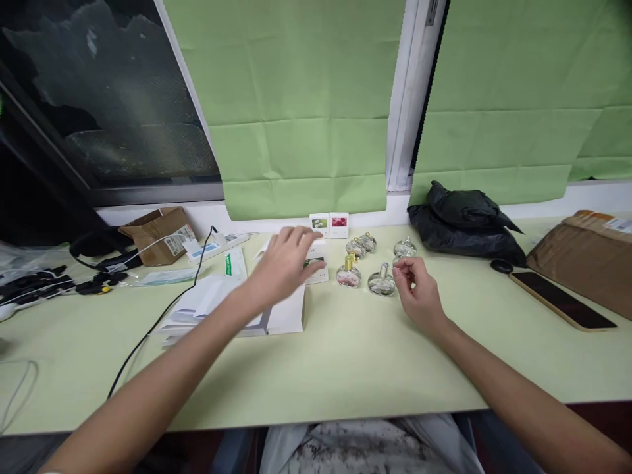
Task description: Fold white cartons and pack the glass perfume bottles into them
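1. Green blinds (296,99) fill the upper middle and upper right of the frame. A dark window (108,99) takes the upper left.
2. The pale green table (345,355) spans the lower half from edge to edge.
3. A brown parcel (587,260) lies at the right edge, with a dark phone (563,299) flat just in front of it. A black bag (464,224) slumps against the wall right of centre.
4. A stack of white papers (212,303) lies left of centre, and a black cable (158,319) runs past its left side. A small carton (158,234) stands further left by the wall.
5. The left hand (286,263) reaches in from the lower left to the centre, palm down, fingers spread and gripping nothing. It is over a white box (316,268) with a green picture; whether it touches the box cannot be told.
6. The right hand (419,293) comes in from the lower right, fingers curled, with the thumb and forefinger tips close together. Whether they pinch anything cannot be told.
7. At centre, the silver-capped bottle (381,283) stands just left of the right hand's fingertips, and the gold-capped bottle (348,275) stands beside it. Behind them are a close pair of bottles (356,248) and a lone bottle (405,248).
8. Two tiny picture boxes, one green-flowered (319,224) and one pink-flowered (338,224), lean against the wall above the bottles.
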`<control>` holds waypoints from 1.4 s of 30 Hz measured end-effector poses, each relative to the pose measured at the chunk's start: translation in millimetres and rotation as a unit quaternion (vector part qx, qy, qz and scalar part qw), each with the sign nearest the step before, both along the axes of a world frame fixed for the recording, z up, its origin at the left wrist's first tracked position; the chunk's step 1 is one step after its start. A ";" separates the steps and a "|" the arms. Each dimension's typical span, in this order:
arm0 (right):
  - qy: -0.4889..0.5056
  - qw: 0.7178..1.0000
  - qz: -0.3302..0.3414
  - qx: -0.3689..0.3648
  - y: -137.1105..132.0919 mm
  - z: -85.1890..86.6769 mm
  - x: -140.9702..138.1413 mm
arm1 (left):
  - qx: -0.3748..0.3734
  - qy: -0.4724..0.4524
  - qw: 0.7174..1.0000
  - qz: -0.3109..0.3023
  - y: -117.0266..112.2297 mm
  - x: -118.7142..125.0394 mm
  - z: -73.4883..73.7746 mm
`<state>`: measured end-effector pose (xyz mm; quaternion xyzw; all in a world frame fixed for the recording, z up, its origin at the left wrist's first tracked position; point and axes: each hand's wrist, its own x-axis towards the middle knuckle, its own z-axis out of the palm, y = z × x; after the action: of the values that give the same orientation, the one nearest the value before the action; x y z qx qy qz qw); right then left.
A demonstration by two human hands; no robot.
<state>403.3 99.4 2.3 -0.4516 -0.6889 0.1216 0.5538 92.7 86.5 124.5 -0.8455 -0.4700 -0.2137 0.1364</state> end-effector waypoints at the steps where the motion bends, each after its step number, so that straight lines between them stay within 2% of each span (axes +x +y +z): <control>1: 0.000 1.000 0.000 0.002 -0.2 0.2 -0.1 | -0.012 0.022 1.000 0.014 9.8 -5.2 12.5; 4: 0.000 1.000 0.002 -0.003 -1.4 0.4 -1.1 | -0.103 0.072 0.992 0.030 38.2 -13.6 34.8; 6: -0.003 1.000 0.006 -0.008 -2.5 0.2 -2.0 | -0.174 0.094 0.979 0.055 54.7 -12.4 37.3; 9: -0.004 1.000 0.012 -0.010 -3.4 -0.6 -3.0 | -0.260 0.122 0.953 0.098 74.4 -4.5 31.1; 14: -0.002 1.000 0.009 -0.007 -2.4 -1.3 -2.2 | -0.276 0.155 0.944 0.096 90.5 7.1 19.8; 18: 0.002 1.000 0.015 -0.005 -2.2 -0.8 -1.9 | -0.262 0.153 0.950 0.075 90.1 12.0 24.7; 20: 0.002 1.000 0.018 -0.006 -1.9 -0.7 -1.8 | -0.254 0.150 0.954 0.061 85.9 15.0 35.5; 23: 0.004 1.000 0.016 -0.004 -1.2 -1.8 -0.7 | -0.248 0.139 0.958 0.033 73.3 20.6 60.3; 26: 0.006 1.000 0.011 0.017 -3.6 -3.9 -0.7 | -0.242 0.126 0.962 0.011 52.8 25.4 83.9; 28: -0.002 0.999 0.026 0.032 -9.5 -3.8 -3.9 | -0.214 0.112 0.970 -0.016 36.7 27.0 91.6; 30: -0.014 0.997 0.070 0.023 -18.3 -1.2 -10.6 | -0.191 0.103 0.974 -0.062 20.5 27.6 91.3; 32: -0.015 0.990 0.135 -0.026 -27.0 3.4 -19.2 | -0.183 0.106 0.970 -0.121 5.3 27.9 85.1; 34: 0.005 0.973 0.210 -0.097 -32.6 7.5 -27.0 | -0.178 0.119 0.957 -0.197 -8.9 28.7 76.3; 36: 0.028 0.944 0.284 -0.168 -33.8 8.6 -32.2 | -0.167 0.134 0.942 -0.259 -21.8 30.2 67.5; 39: 0.059 0.899 0.361 -0.241 -29.6 4.1 -35.3 | -0.137 0.140 0.938 -0.287 -36.8 33.3 57.2; 42: 0.090 0.870 0.403 -0.269 -23.7 -1.0 -36.3 | -0.111 0.134 0.938 -0.300 -43.7 36.0 50.3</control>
<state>367.0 75.7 1.3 -0.2531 -0.6990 0.5550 0.3733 128.7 42.8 174.8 -0.9777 -0.1926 -0.0764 0.0330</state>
